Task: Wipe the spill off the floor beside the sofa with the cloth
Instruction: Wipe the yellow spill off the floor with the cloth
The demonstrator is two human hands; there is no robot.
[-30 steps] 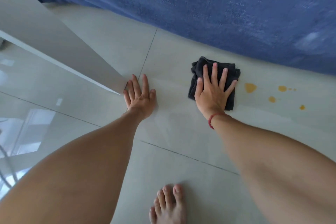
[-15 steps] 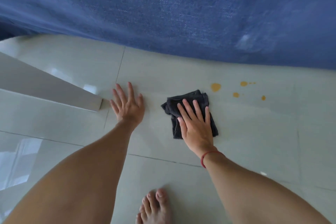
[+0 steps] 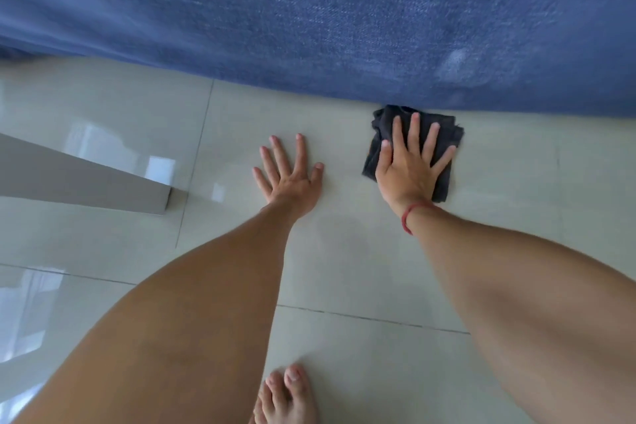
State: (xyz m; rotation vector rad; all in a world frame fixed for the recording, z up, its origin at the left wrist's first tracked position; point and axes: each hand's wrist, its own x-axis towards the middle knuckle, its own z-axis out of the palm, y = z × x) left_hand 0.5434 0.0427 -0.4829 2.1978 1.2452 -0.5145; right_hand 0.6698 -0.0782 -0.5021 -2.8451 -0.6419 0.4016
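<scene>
A folded dark grey cloth [image 3: 447, 148] lies on the pale tiled floor [image 3: 344, 268], right against the lower edge of the blue sofa [image 3: 327, 17]. My right hand [image 3: 407, 169] presses flat on the cloth with fingers spread; a red band circles that wrist. My left hand [image 3: 289, 175] rests palm down on the bare tile to the left of the cloth, fingers apart, holding nothing. No orange drops show on the floor now; the cloth covers the spot by the sofa edge.
A grey-white furniture panel [image 3: 79, 182] juts in from the left, ending near my left hand. My bare foot [image 3: 285, 396] is at the bottom centre. Glossy tiles reflect window light on the left.
My right hand has pushed the cloth forward and to the right, up to the sofa edge, over where the orange drops were. The drops are no longer visible. My left hand stays planted.
</scene>
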